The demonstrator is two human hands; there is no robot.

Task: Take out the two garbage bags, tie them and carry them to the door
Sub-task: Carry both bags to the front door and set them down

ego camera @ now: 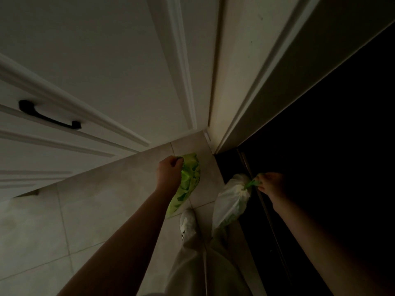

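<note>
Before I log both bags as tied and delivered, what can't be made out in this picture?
- Head view: the knot on the green plastic bag, its top hidden inside the left hand.
- The white plastic bag: its lower end, hidden behind the pale trouser leg.
- Everything in the doorway's dark opening, lost to darkness; the right hand is dim.

Thin crinkly plastic all round, pretty dim here.
Green bag (188,182) looks filmy and slightly shiny; white bag (232,204) right of it is translucent plastic. Floor tiles (85,210) smooth, matt; cabinet handle (50,115) dark metal.
</note>
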